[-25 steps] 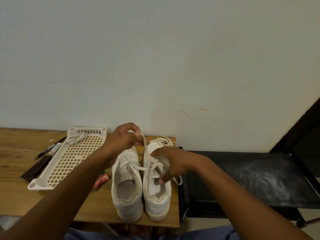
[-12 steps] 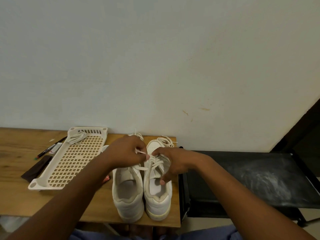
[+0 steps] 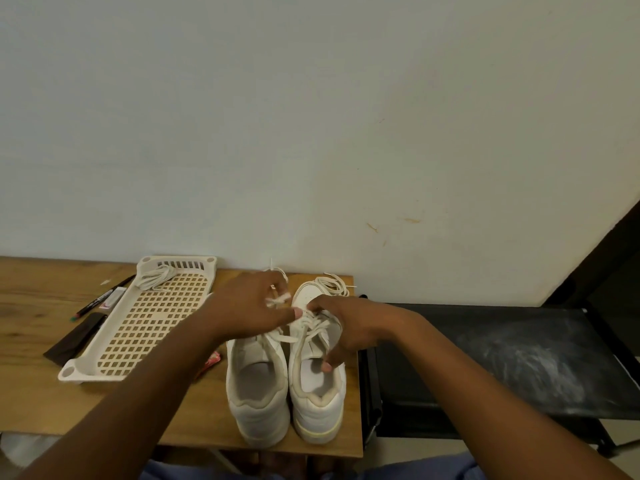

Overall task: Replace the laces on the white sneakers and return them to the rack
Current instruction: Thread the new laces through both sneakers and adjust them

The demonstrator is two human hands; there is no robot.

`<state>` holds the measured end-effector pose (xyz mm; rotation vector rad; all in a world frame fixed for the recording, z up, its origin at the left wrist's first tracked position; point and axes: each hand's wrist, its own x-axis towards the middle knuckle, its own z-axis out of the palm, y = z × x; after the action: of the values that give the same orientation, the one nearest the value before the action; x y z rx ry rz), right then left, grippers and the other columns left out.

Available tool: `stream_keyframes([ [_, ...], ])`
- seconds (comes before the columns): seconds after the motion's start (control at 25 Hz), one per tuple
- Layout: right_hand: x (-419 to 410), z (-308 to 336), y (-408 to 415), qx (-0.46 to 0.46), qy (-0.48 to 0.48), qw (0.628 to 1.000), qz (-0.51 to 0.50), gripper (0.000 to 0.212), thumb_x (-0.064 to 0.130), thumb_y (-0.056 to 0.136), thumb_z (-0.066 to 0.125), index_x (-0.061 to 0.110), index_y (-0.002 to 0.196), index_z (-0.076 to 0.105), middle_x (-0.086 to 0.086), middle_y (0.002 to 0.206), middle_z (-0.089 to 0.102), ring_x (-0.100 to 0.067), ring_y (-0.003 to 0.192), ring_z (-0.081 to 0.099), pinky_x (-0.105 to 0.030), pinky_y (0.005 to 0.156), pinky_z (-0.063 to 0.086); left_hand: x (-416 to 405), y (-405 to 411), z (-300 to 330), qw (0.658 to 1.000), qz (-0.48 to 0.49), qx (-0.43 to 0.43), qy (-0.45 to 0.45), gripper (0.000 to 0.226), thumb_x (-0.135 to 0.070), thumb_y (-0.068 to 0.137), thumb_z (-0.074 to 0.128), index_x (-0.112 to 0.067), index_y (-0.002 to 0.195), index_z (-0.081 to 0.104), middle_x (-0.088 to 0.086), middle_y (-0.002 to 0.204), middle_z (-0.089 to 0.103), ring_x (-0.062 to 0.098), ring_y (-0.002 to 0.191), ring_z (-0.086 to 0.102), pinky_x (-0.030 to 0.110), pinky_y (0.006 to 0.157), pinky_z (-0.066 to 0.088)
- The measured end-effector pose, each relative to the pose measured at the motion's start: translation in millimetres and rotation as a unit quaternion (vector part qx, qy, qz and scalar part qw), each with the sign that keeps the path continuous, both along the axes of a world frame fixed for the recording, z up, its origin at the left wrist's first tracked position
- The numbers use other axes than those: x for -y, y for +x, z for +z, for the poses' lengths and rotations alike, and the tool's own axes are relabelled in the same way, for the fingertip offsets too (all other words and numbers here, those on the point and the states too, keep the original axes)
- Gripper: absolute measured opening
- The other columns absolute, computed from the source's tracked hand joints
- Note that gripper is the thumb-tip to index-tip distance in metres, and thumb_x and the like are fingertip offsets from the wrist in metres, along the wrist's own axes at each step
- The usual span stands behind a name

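Observation:
Two white sneakers stand side by side at the table's right end, heels toward me: the left sneaker [image 3: 258,393] and the right sneaker [image 3: 318,403]. My left hand [image 3: 247,306] hovers over their lacing and pinches a white lace end between its fingers. My right hand [image 3: 346,327] rests on the right sneaker, fingertips pinching its lace near the upper eyelets, thumb down in the shoe's opening. A loose white lace [image 3: 334,284] lies bunched by the right shoe's toe. The cream perforated rack [image 3: 114,355] lies flat at the left, with another bundled lace [image 3: 154,277] at its far end.
On the wooden table [image 3: 34,393], left of the rack, lie a marker pen [image 3: 100,299] and a dark flat strip [image 3: 78,336]. A small red wrapper [image 3: 211,360] peeks out beside the left sneaker. A black dusty stand [image 3: 502,358] adjoins the table on the right. A plain wall is behind.
My left hand has come down from above the toes to the lacing, bringing the lace end with it. My right hand stays on the right sneaker, fingers shifted slightly at the eyelets.

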<state>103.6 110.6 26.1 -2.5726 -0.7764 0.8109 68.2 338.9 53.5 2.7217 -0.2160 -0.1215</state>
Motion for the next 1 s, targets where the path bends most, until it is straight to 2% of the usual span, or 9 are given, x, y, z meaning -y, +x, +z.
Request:
stream_keyframes([
  [0.12,-1,1,-1,-0.003,-0.004,1.0,-0.002,0.108,0.046,0.074,0.091,0.032,0.159,0.028,0.008,0.164,0.035,-0.022,0.147,0.038,-0.038,0.116,0.038,14,-1,-6,0.994,-0.081,-0.04,0.059,0.026,-0.052,0.086,0.073,-0.036,0.106,0.073,-0.02,0.104,0.067,0.005,0.099,0.062,0.028,0.084,0.052],
  [0.24,-1,2,-1,-0.007,-0.005,1.0,-0.004,0.109,0.046,0.073,0.091,0.031,0.16,0.027,0.008,0.165,0.034,-0.022,0.149,0.037,-0.039,0.118,0.037,16,1,-8,0.993,-0.086,-0.037,0.065,0.01,-0.041,0.087,0.073,-0.033,0.093,0.077,-0.021,0.097,0.07,0.005,0.096,0.064,0.03,0.085,0.055],
  [0.44,-1,0,-1,-0.006,-0.007,1.0,-0.006,0.11,0.048,0.073,0.091,0.033,0.161,0.026,0.009,0.166,0.032,-0.023,0.15,0.034,-0.04,0.118,0.036,7,2,9,0.988,0.007,-0.014,-0.155,0.018,-0.017,0.084,0.072,-0.02,0.066,0.073,-0.014,0.071,0.071,-0.002,0.07,0.064,0.027,0.071,0.051],
  [0.6,-2,-1,0,-0.009,-0.004,1.0,-0.006,0.111,0.049,0.072,0.091,0.034,0.161,0.026,0.009,0.167,0.031,-0.023,0.151,0.034,-0.041,0.119,0.035,0,-1,24,0.963,0.057,-0.007,-0.265,0.025,-0.009,0.09,0.063,-0.012,0.068,0.072,-0.007,0.065,0.069,0.001,0.052,0.055,0.019,0.054,0.044],
  [0.64,-1,-1,0,-0.009,-0.003,1.0,-0.007,0.111,0.049,0.072,0.091,0.033,0.16,0.026,0.009,0.166,0.031,-0.022,0.151,0.034,-0.041,0.119,0.035,-4,-1,24,0.966,0.068,0.011,-0.248,0.023,-0.013,0.09,0.064,-0.016,0.069,0.074,-0.01,0.069,0.072,0.002,0.056,0.059,0.021,0.056,0.047],
  [0.76,-1,0,-1,-0.006,0.007,1.0,-0.003,0.103,0.05,0.076,0.089,0.033,0.159,0.03,0.01,0.164,0.035,-0.019,0.148,0.036,-0.037,0.118,0.035,-21,3,15,0.991,0.118,0.035,-0.059,0.019,-0.032,0.085,0.071,-0.026,0.068,0.076,-0.013,0.079,0.074,0.005,0.076,0.068,0.025,0.069,0.053],
  [0.84,-4,5,-5,0.007,0.059,0.998,-0.011,0.079,0.044,0.082,0.085,0.033,0.149,0.046,0.009,0.153,0.048,-0.015,0.137,0.047,-0.034,0.113,0.042,-31,6,8,0.986,0.163,-0.001,0.026,0.024,-0.041,0.084,0.072,-0.023,0.069,0.077,-0.006,0.08,0.074,0.012,0.078,0.068,0.029,0.07,0.056],
  [0.92,-10,10,-10,0.041,0.15,0.987,-0.033,0.042,0.035,0.086,0.082,0.031,0.124,0.065,0.01,0.13,0.061,-0.009,0.119,0.057,-0.036,0.105,0.05,-37,9,2,0.981,0.18,-0.028,0.072,0.023,-0.047,0.081,0.074,-0.026,0.072,0.075,-0.007,0.085,0.073,0.017,0.086,0.069,0.037,0.08,0.059],
  [1.0,-19,14,-17,0.086,0.204,0.974,-0.037,0.019,0.035,0.086,0.081,0.03,0.101,0.072,0.012,0.114,0.063,-0.006,0.108,0.057,-0.038,0.098,0.051,-36,9,-1,0.976,0.175,-0.029,0.125,0.02,-0.055,0.076,0.074,-0.035,0.077,0.071,-0.012,0.098,0.068,0.019,0.103,0.063,0.043,0.093,0.054],
])
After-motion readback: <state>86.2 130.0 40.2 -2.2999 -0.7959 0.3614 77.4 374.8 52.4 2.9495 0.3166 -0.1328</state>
